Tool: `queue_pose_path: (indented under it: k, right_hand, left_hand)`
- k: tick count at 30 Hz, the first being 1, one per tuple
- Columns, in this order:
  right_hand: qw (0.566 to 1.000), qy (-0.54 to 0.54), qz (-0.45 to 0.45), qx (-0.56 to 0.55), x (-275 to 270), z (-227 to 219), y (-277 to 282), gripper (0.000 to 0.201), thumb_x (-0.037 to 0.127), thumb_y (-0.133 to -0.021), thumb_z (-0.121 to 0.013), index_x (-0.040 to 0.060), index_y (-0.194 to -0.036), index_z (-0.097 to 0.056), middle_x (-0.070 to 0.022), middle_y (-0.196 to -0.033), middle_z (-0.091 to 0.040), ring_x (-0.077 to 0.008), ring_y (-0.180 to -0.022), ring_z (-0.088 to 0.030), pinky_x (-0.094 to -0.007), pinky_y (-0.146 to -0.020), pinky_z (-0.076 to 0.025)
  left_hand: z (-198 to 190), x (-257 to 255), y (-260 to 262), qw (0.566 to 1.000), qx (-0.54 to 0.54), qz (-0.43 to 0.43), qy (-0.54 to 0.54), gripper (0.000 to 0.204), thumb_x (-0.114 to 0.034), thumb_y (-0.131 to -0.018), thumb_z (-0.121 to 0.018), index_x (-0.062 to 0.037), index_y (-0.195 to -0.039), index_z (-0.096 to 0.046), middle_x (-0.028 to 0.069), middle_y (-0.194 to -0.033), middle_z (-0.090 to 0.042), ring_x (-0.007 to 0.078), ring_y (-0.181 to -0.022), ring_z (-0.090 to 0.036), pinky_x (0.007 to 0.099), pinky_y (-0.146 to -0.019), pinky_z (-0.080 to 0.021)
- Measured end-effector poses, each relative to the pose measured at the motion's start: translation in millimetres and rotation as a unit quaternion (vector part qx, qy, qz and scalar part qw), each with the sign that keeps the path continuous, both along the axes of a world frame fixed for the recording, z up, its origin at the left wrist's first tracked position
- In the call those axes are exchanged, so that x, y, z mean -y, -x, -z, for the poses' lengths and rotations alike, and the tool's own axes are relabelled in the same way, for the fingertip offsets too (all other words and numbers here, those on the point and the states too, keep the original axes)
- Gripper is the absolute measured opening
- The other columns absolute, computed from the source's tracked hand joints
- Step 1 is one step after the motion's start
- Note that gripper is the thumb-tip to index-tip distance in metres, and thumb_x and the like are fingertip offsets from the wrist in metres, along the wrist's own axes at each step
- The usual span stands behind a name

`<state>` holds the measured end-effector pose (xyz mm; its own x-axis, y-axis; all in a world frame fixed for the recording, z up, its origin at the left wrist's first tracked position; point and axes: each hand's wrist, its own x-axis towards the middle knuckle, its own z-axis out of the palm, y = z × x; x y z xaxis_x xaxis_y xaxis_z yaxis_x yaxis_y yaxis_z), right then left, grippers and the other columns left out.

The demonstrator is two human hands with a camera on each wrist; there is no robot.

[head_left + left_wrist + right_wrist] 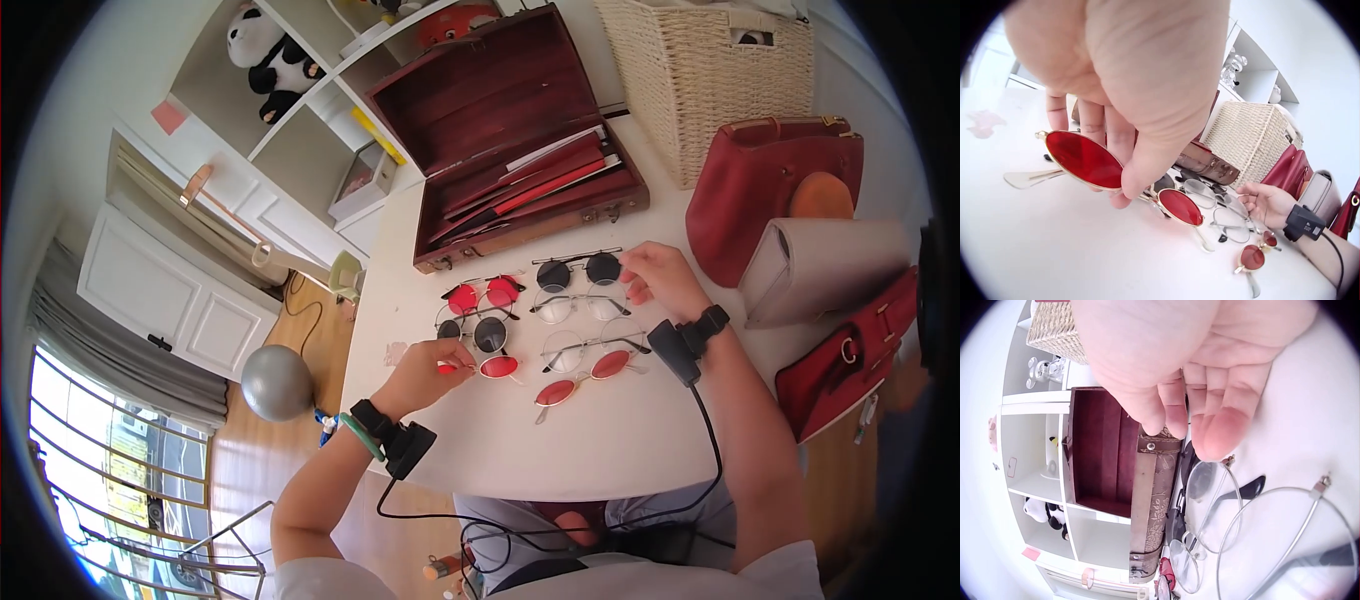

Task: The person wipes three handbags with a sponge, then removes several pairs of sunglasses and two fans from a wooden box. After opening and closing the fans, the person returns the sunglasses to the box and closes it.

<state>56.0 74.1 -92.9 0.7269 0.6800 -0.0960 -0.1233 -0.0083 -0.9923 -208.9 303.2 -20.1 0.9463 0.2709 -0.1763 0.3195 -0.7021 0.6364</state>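
Showing red oval lenses (pixel 1087 160), gold-rimmed sunglasses (pixel 498 367) sit between left fingers (pixel 1120 130).

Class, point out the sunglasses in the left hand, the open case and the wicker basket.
Red-lensed sunglasses (pixel 1084 160): left wrist view, nearer lens.
Open case (pixel 488 98): head view, lid's inside.
Wicker basket (pixel 698 95): head view, woven wall.

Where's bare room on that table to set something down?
Barest: the white table between its front edge and the glasses. A smaller patch lies between glasses and the left edge. Crowded: the middle, with glasses before the open case, and the right, with handbags.
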Motion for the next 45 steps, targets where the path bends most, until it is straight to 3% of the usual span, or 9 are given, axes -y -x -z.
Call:
queue_pose_path:
  k: [5, 7, 10, 16, 19, 25, 34, 37, 45]
  right_hand:
    - [1.0, -0.009, -0.001, -0.005, 0, 2, -2, 0.023, 0.023, -0.092, -0.057, 0.0003, -0.094, -0.059, -0.0052, -0.076, -0.06, -0.0102, -0.058, -0.058, -0.023, -0.051, -0.05]
    - [1.0, -0.009, -0.007, -0.019, 1, 2, -2, 0.023, 0.023, -0.092, -0.057, 0.0006, -0.093, -0.058, -0.005, -0.076, -0.06, -0.0101, -0.058, -0.058, -0.0229, -0.051, -0.049]
    - [1.0, -0.01, -0.008, -0.025, 0, 4, -3, 0.022, 0.023, -0.091, -0.057, 0.0006, -0.093, -0.058, -0.0048, -0.076, -0.06, -0.0101, -0.058, -0.058, -0.023, -0.051, -0.049]
    - [1.0, -0.004, -0.012, -0.012, -1, 2, -2, 0.022, 0.023, -0.091, -0.057, 0.0008, -0.092, -0.058, -0.005, -0.077, -0.06, -0.0101, -0.059, -0.057, -0.0234, -0.051, -0.049]
    - [1.0, -0.003, -0.013, -0.017, 1, 1, -2, 0.021, 0.022, -0.091, -0.057, 0.0015, -0.092, -0.058, -0.0049, -0.078, -0.06, -0.0099, -0.06, -0.056, -0.0237, -0.053, -0.049]
    - [1.0, -0.009, -0.022, -0.021, 2, 0, 0, 0.022, 0.023, -0.091, -0.058, 0.0015, -0.093, -0.058, -0.0049, -0.079, -0.06, -0.0105, -0.061, -0.057, -0.024, -0.054, -0.05]
    - [0.999, -0.039, -0.014, -0.022, 0, 6, 0, 0.022, 0.021, -0.091, -0.058, -0.0006, -0.09, -0.058, -0.0054, -0.074, -0.06, -0.0104, -0.058, -0.058, -0.0242, -0.049, -0.051]
    - [0.999, -0.038, -0.013, -0.022, -1, 7, 0, 0.021, 0.021, -0.091, -0.058, -0.0007, -0.09, -0.058, -0.0053, -0.074, -0.06, -0.0103, -0.058, -0.058, -0.0242, -0.049, -0.052]
    - [0.999, -0.029, -0.011, -0.014, -1, 7, 0, 0.021, 0.02, -0.091, -0.058, -0.0008, -0.091, -0.058, -0.006, -0.075, -0.06, -0.0106, -0.058, -0.058, -0.0243, -0.049, -0.052]
  left_hand:
    - [6, -1, 1, 0.993, 0.01, -0.003, -0.115, 0.01, -0.008, -0.076, -0.068, -0.0026, -0.085, -0.067, 0.0072, -0.084, -0.067, 0.0175, -0.078, -0.064, 0.0275, -0.074, -0.05]
    - [6, -3, -1, 0.959, 0.064, 0.051, -0.273, 0.009, -0.006, -0.074, -0.067, -0.003, -0.083, -0.067, 0.0093, -0.084, -0.067, 0.0217, -0.076, -0.063, 0.03, -0.071, -0.05]
    - [-8, -11, -13, 0.963, 0.092, 0.072, -0.245, 0.008, -0.006, -0.073, -0.064, -0.0048, -0.081, -0.066, 0.0079, -0.082, -0.066, 0.0252, -0.075, -0.061, 0.0358, -0.07, -0.047]
    - [-50, -32, -90, 0.955, 0.184, 0.065, -0.223, 0.013, -0.003, -0.077, -0.06, -0.0015, -0.088, -0.066, 0.014, -0.081, -0.065, 0.028, -0.073, -0.063, 0.0346, -0.07, -0.051]
    - [-33, -56, -134, 0.962, 0.15, 0.049, -0.225, 0.015, -0.004, -0.081, -0.06, -0.0002, -0.093, -0.067, 0.013, -0.089, -0.066, 0.0234, -0.079, -0.063, 0.0331, -0.072, -0.05]
    - [-3, -81, -186, 0.961, 0.068, -0.001, -0.267, 0.022, -0.007, -0.078, -0.056, -0.0057, -0.095, -0.069, 0.0187, -0.09, -0.067, 0.0359, -0.086, -0.064, 0.0407, -0.081, -0.05]
    - [-5, -86, -200, 0.947, 0.029, -0.024, -0.32, 0.014, -0.012, -0.074, -0.059, -0.0051, -0.082, -0.07, 0.0166, -0.08, -0.067, 0.0331, -0.079, -0.065, 0.038, -0.077, -0.051]
    - [-1, -91, -199, 0.953, 0.033, -0.004, -0.301, 0.016, -0.013, -0.076, -0.055, -0.0056, -0.082, -0.069, 0.0218, -0.084, -0.065, 0.0398, -0.084, -0.062, 0.0448, -0.08, -0.049]
    - [-20, -87, -186, 0.959, 0.073, 0.027, -0.271, 0.013, -0.01, -0.082, -0.052, -0.0031, -0.084, -0.062, 0.0207, -0.085, -0.065, 0.0374, -0.084, -0.063, 0.0411, -0.076, -0.05]
